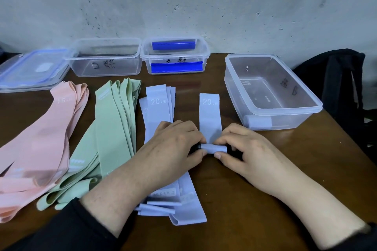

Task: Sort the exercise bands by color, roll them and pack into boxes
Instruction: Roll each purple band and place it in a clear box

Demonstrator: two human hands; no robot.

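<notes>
Both hands meet near the middle of the worktop (255,199), each grip pinching 1 end of a small roll (214,148): the left hand (175,144) holds its left end between thumb and fingers, the right hand (244,149) holds its right end the same way. The roll is the near end of a lilac band (210,116) marked 20 LB, whose flat length runs away toward the far edge. Under the left wrist lies a lilac pile (161,106), with a green pile (116,120) to its left and a pink pile (47,136) by the left edge. By the right edge a clear box (271,108) has 1 rolled lilac band (258,122) in its near corner. Along the far edge stand 2 more clear boxes, 1 plain (106,65) and 1 with blue clips (175,57), and a stack of lids (32,71) at the far left corner. A black bag (336,87) sits past the right edge.
</notes>
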